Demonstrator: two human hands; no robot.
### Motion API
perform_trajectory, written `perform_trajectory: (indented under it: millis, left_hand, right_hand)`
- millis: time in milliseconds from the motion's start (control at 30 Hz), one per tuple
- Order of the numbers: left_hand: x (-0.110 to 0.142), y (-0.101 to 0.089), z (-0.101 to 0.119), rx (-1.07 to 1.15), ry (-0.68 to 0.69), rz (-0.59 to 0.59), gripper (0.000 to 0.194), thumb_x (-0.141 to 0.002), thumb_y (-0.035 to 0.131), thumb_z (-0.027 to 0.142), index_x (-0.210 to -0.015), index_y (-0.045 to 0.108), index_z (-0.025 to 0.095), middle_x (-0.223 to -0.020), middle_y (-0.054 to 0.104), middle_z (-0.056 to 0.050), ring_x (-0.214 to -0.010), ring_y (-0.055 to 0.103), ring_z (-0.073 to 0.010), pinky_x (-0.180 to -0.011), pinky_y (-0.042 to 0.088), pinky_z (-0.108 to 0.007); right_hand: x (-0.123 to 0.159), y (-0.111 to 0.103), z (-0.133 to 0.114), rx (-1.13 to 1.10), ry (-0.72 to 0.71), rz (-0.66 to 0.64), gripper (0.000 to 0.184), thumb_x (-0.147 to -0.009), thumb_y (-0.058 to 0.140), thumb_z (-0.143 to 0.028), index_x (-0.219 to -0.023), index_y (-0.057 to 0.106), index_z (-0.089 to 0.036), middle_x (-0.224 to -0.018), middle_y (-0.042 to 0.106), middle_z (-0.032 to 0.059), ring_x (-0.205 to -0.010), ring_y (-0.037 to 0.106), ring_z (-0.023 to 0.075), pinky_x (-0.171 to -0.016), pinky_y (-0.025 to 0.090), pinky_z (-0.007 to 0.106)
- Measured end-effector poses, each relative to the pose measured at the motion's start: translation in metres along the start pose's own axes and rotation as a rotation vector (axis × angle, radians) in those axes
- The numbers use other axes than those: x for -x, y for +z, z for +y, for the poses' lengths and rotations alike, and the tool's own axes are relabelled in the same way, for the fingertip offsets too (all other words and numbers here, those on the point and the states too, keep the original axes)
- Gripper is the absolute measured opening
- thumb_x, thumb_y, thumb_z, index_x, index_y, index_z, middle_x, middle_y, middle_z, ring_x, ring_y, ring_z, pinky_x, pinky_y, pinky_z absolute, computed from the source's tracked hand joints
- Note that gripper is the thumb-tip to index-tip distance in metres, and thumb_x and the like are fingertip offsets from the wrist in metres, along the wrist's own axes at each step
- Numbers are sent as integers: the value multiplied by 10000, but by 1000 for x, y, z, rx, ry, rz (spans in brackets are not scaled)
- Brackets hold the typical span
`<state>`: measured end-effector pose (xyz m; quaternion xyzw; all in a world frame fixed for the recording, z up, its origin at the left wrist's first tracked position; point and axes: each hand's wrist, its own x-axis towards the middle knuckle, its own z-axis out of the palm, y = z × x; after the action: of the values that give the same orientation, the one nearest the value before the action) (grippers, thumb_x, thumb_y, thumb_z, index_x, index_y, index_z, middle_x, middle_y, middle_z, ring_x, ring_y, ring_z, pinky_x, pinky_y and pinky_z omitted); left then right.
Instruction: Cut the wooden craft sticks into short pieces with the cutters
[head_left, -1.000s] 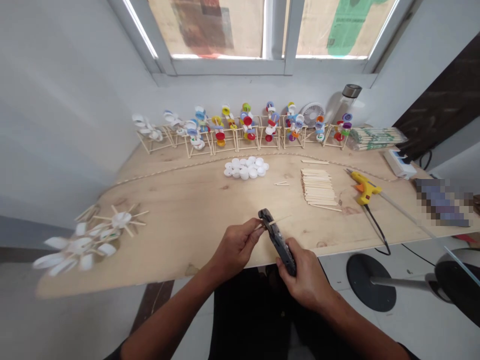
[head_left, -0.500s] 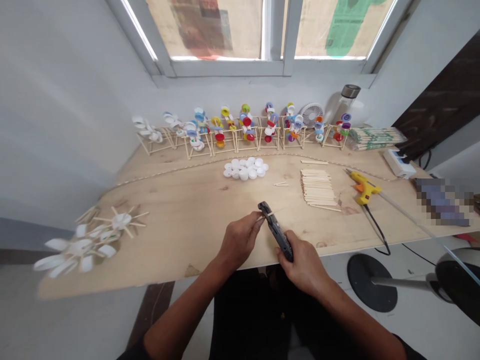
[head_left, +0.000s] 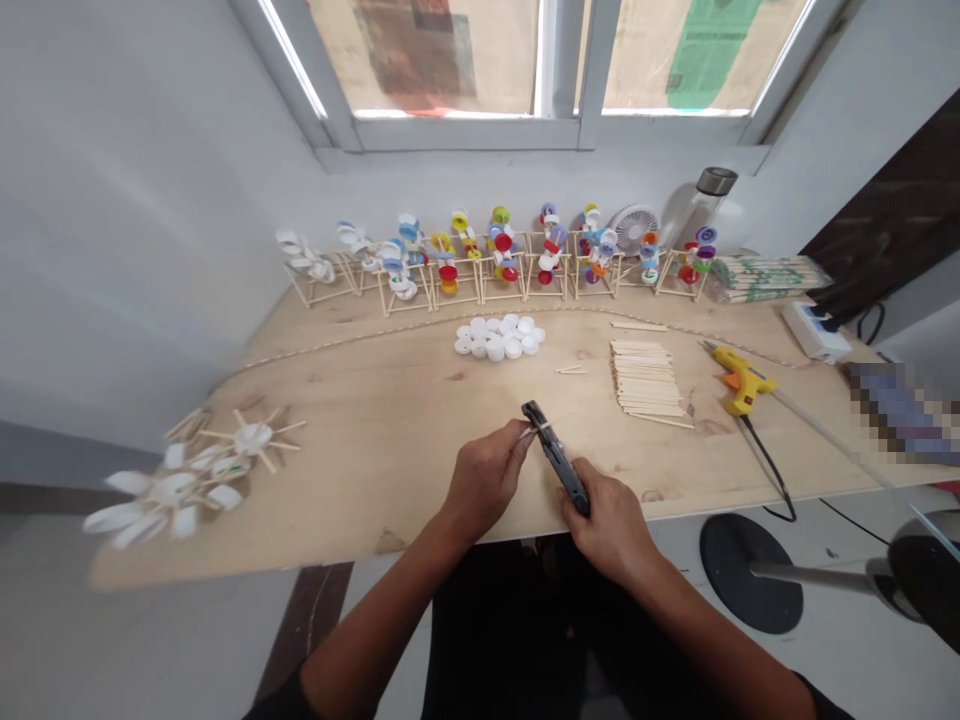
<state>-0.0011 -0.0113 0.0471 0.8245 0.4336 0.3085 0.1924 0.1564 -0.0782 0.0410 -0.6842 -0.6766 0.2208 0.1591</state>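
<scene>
Our left hand (head_left: 486, 478) pinches a thin wooden stick (head_left: 537, 429) at the head of the dark hand tool (head_left: 556, 460), and our right hand (head_left: 609, 520) is clamped around its handles. We have both above the front edge of the bench (head_left: 360, 470), nearer us than the white caps (head_left: 496, 343).

No legible text, brand, number or sign anywhere; marks on the window's (head_left: 589, 75) green patch (head_left: 711, 50) too blurred.

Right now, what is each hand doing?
Left hand: closed, fingers pinching a thin wooden stick.
Right hand: closed around the dark hand tool, whose head meets the stick.
</scene>
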Motion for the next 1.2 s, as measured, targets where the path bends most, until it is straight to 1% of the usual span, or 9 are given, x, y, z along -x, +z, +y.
perform_trajectory:
  millis: [167,300,433,567,833,1033,1133,1200]
  left_hand:
    - [-1,3,-3,-2,-25,-17,229,-899,349,257,-927,553,156,-639,599,-11,-548,567,-123,-522,388,-210]
    - [-1,7,-8,-42,-39,-6,236,-898,344,267,-923,553,160,-649,608,-18,-554,567,-124,-528,399,-214]
    - [1,14,-13,-93,-1,48,244,-897,340,251,-938,557,147,-716,637,-46,-596,584,-131,-565,424,-230]
    - [0,22,-19,-156,51,124,242,-893,343,226,-940,564,140,-775,654,-68,-684,603,-149,-632,445,-251]
    - [-1,35,-31,-235,157,243,197,-866,377,167,-910,564,123,-650,599,-49,-607,549,-150,-591,399,-271]
    - [0,39,-35,-285,157,235,210,-871,360,173,-870,566,129,-631,588,-51,-598,536,-152,-592,393,-281]
    - [-2,39,-35,-289,139,234,218,-878,350,183,-882,561,129,-644,595,-57,-608,542,-155,-600,400,-281]
    - [-2,38,-35,-268,134,240,212,-878,354,185,-884,559,131,-641,595,-54,-604,544,-156,-594,402,-278]
  right_hand:
    - [-3,3,0,50,0,5,17,-790,484,-205,-789,500,-199,-607,571,-4,-567,527,157,-528,255,235]
    - [-5,6,1,75,-8,-4,30,-780,491,-216,-764,504,-194,-619,578,7,-585,522,161,-534,248,244]
    - [-8,7,2,71,-23,-14,40,-783,481,-216,-779,512,-190,-645,592,17,-604,524,165,-547,257,249]
    - [-11,7,2,55,-25,-27,51,-771,474,-203,-785,519,-185,-653,596,19,-609,524,166,-556,270,251]
    - [-13,9,1,107,-25,-21,62,-762,452,-214,-751,507,-187,-635,576,25,-599,509,175,-555,276,262]
    - [-17,16,6,167,-35,27,62,-729,457,-203,-732,516,-185,-601,581,31,-567,513,176,-531,265,258]
    - [-21,17,8,171,-45,7,59,-740,461,-214,-721,511,-192,-562,581,13,-509,509,158,-503,243,254]
    - [-22,15,8,159,-49,-7,66,-755,464,-225,-714,507,-197,-562,584,4,-509,520,152,-498,239,251]
